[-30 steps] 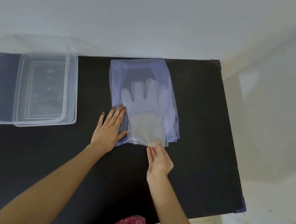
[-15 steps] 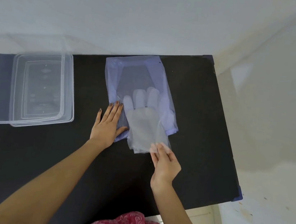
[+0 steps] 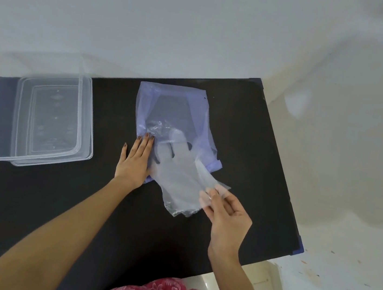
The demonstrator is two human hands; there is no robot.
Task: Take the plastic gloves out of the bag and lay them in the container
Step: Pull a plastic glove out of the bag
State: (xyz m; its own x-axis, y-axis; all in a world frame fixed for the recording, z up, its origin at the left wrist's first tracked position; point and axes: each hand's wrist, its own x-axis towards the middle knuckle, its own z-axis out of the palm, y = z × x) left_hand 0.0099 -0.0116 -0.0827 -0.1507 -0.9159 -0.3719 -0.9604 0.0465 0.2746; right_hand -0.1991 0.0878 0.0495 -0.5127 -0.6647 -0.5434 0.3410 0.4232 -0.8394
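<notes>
Near the table's [image 3: 38,210] far left corner sits the clear plastic container [image 3: 35,119], its rim just beside the left edge, nothing visible inside. Toward the middle, the left hand [image 3: 135,159] lies palm down with fingers spread flat, gripping nothing, pressing the near left corner of the bluish bag [image 3: 172,115] against the dark top. The bag lies flat, reaching toward the far edge. The plastic gloves [image 3: 178,179] stick out of its near opening, finger ends inside, cuffs on the table. The right hand [image 3: 225,212], nearer the right edge, pinches the cuff edge between thumb and fingertips, lifting it slightly.
</notes>
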